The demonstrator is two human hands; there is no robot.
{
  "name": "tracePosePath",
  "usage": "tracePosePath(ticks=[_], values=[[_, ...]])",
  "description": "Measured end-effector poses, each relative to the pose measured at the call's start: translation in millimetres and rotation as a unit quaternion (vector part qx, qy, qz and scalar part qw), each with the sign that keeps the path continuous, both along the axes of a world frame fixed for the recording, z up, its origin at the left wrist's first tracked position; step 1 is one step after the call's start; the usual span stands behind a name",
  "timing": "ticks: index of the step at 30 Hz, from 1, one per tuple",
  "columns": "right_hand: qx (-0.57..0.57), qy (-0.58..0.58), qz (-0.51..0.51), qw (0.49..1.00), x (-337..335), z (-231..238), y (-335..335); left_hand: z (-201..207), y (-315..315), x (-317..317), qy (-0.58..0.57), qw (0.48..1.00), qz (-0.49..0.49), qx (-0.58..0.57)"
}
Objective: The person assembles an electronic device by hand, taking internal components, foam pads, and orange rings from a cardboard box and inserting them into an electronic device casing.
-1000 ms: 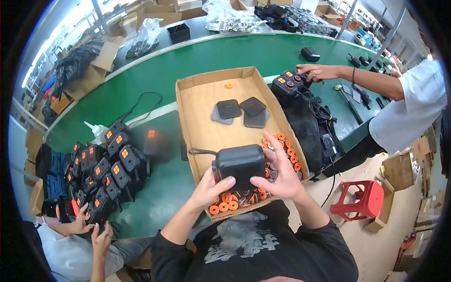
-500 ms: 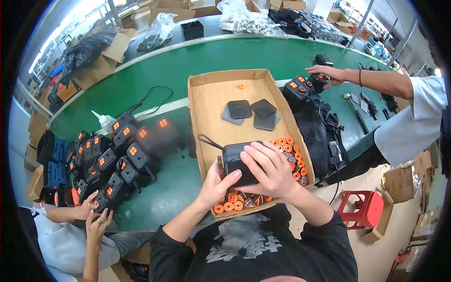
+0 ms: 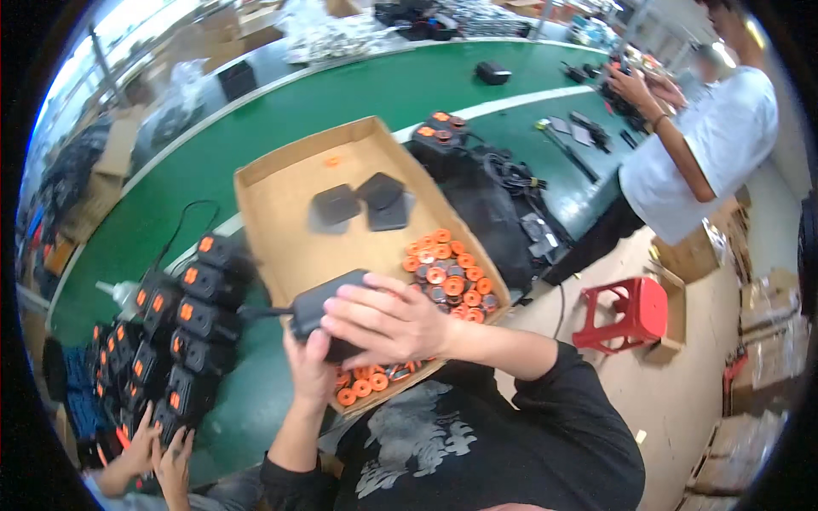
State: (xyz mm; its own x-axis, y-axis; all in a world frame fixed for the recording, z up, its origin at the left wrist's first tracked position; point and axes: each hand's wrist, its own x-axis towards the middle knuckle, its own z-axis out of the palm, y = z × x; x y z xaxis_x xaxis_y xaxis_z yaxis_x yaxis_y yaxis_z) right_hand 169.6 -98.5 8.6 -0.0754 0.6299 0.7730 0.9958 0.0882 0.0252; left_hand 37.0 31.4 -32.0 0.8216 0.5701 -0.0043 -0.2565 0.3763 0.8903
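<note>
A black boxy device (image 3: 317,305) with a short strap is held between my hands over the near part of a shallow cardboard tray (image 3: 281,230). From the near left side, my left hand (image 3: 308,370) grips it with the thumb along its edge. Across its top and right side lies my right hand (image 3: 388,319), with fingers closed over it. Beside and beneath the hands, the tray holds many orange-and-black round knobs (image 3: 453,285). Farther in are several dark square plates (image 3: 385,204) and a lone orange ring (image 3: 332,161). My fingers hide much of the device.
Clustered black devices (image 3: 183,315) with orange squares stand on the green table to the left, where another person's hands (image 3: 162,451) touch one. A black bag (image 3: 486,217) lies right of the tray. At right stands a co-worker (image 3: 699,145), near a red stool (image 3: 622,313).
The view has swung rightward, so the tray and table appear farther left. The co-worker at right has taken a hand off the devices by the bag and holds something dark. I still hold the boxy device.
</note>
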Motion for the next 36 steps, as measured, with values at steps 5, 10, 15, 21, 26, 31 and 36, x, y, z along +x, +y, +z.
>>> tracePosePath(ticks=[5,10,15,21,26,31,36], values=[[-0.007,0.428,0.059,0.902,-5,8,-7,8,0,-3,-0.013,0.988,0.032,0.153],[-0.073,0.563,0.137,0.812,-11,-3,-9,14,-6,-1,-0.010,0.980,0.068,0.186],[-0.048,0.607,0.150,0.779,-11,-7,-10,3,10,-1,-0.022,0.967,0.032,0.250],[-0.023,0.692,0.127,0.710,-11,-13,-7,13,15,4,-0.001,0.991,-0.059,0.122],[0.072,0.846,0.159,0.504,-11,-17,-6,17,14,6,-0.009,0.984,-0.060,0.169],[-0.118,0.797,0.165,0.568,17,-13,-24,27,27,1,0.001,0.977,-0.124,0.172],[-0.155,0.797,0.141,0.566,26,-7,-33,14,11,9,-0.049,0.989,-0.108,0.085]])
